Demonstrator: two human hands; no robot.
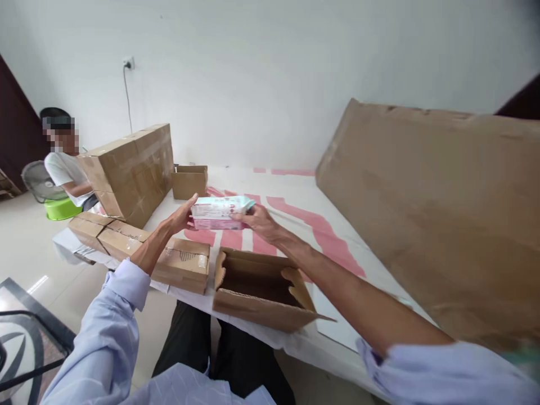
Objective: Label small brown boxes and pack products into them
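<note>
Cardboard carton [261, 292] sat open and empty on the table [337, 332]; my left hand [179, 216] and right hand [259, 220] pinched the pale packet [219, 212] between them above it, not yet packed.

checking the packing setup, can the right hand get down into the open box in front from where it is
Probably yes. The right hand holds the packet above and just beyond the open box, whose flaps are folded outward and whose visible inside looks bare. Nothing lies between them.
</note>
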